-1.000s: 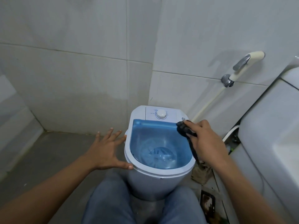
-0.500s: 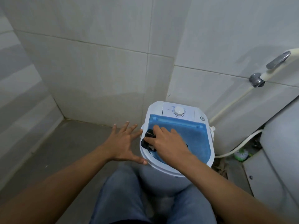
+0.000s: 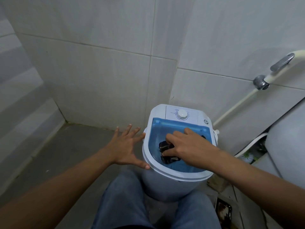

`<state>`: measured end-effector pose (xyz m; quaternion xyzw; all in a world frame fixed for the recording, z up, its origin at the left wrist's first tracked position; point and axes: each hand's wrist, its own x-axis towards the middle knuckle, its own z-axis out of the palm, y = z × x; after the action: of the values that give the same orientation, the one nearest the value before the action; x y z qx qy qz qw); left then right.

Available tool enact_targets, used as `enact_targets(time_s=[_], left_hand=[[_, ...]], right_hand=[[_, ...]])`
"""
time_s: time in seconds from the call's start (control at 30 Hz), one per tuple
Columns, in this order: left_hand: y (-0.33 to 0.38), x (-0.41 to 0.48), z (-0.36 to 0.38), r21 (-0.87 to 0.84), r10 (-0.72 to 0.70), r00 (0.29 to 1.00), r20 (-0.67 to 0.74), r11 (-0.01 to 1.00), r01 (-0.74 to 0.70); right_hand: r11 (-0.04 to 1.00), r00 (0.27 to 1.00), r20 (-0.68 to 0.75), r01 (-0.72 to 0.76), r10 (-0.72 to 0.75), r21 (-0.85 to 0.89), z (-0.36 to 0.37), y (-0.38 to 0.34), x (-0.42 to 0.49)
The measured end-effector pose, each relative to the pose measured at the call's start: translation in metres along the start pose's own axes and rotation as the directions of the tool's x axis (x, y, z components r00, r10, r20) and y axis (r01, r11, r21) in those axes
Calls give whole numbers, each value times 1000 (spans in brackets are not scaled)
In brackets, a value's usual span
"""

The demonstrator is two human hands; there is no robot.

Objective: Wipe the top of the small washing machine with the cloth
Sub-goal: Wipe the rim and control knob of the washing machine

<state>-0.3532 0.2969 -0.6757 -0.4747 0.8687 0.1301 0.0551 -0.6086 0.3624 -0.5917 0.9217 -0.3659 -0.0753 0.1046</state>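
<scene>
The small white washing machine [image 3: 175, 175] stands in the tiled corner, with a see-through blue lid [image 3: 178, 167] and a white dial [image 3: 182, 114] on its back panel. A dark cloth [image 3: 166, 153] lies on the middle of the lid. My right hand [image 3: 186, 147] lies over the cloth and holds it against the lid, fingers curled into it. My left hand [image 3: 125, 148] is spread flat, fingers straight, against the machine's left rim, thumb touching the edge. Most of the cloth is hidden under my right hand.
Tiled walls close in behind and to the left. A spray hose with a metal lever [image 3: 280, 63] hangs on the right wall. A white toilet body [image 3: 287, 141] stands at the right. My knees in jeans [image 3: 125, 200] flank the machine. Grey floor [image 3: 69, 149] lies to the left.
My right hand has slid the cloth from the lid's left edge toward its middle. A second ago it was at the back right corner. My left hand has stayed at the left rim.
</scene>
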Motion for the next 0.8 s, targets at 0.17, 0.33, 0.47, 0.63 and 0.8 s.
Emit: enact_targets(time_s=[0.17,0.33,0.47,0.63,0.8], left_hand=[[0,0,1,-9,0,1000,-2,1000,0],[-1,-1,1,-8,-1,1000,0,1000,1],[-1,-1,2,-19,-1,1000,0,1000,1],[-1,0,2,-30,1,1000,8,1000,-1],[-1,-1,1,-32,3,1000,5,999,-3]], right_hand=[[992,995,-84,35,-45,-117,19,-24,3],[983,977,-186,-130,106,-127,28,-34,24],[950,944,-222,-281,246,-140,29,-29,46],[905,872,-252,-423,421,46,25,-5,47],[957,939,-187,-286,288,40,28,-25,40]])
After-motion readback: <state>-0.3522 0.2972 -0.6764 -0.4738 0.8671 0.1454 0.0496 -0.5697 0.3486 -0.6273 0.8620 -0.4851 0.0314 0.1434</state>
